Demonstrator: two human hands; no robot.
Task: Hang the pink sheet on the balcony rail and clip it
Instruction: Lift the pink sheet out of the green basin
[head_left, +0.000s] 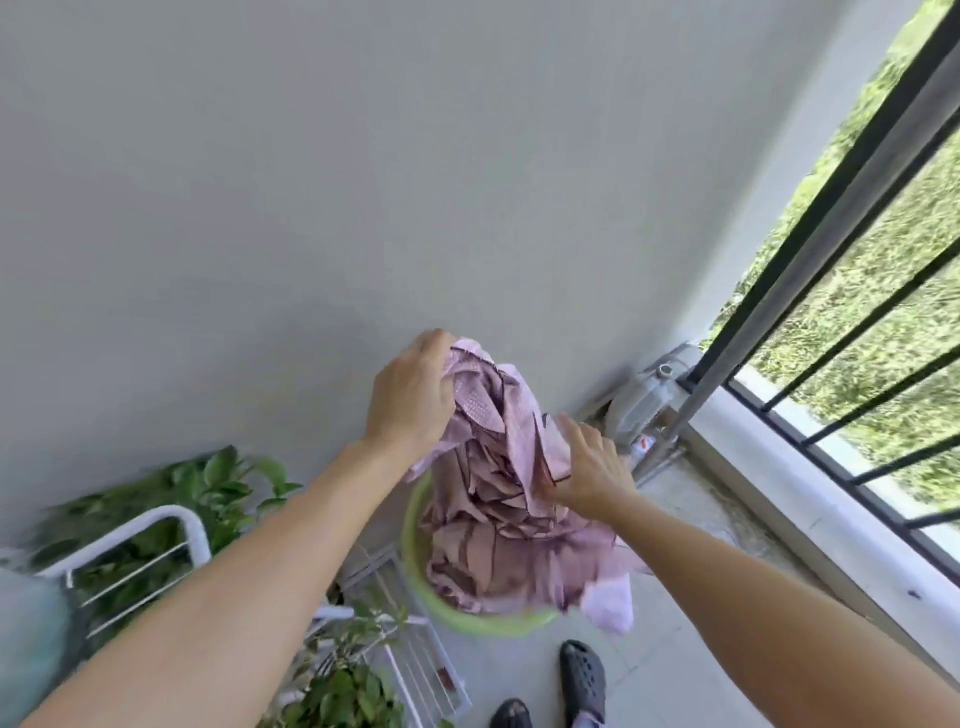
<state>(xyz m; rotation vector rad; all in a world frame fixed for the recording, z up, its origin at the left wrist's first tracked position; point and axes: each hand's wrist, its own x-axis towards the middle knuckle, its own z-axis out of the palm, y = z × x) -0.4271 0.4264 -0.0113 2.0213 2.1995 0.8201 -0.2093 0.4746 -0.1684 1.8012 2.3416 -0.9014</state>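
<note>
The pink sheet (498, 499) is a crumpled bundle with dark seams, rising out of a green basin (415, 566) on the balcony floor. My left hand (410, 395) grips the top of the bundle and holds it up. My right hand (587, 467) presses on the sheet's right side, fingers curled into the folds. The balcony rail (831, 208), dark metal with a grey top bar, runs along the right, well apart from the sheet. No clips are visible.
A grey wall fills the back. Leafy plants (171, 493) and a white wire rack (156, 530) stand at the left. A grey plastic jug (649, 395) sits in the corner by the rail. My feet in dark sandals (582, 675) are below the basin.
</note>
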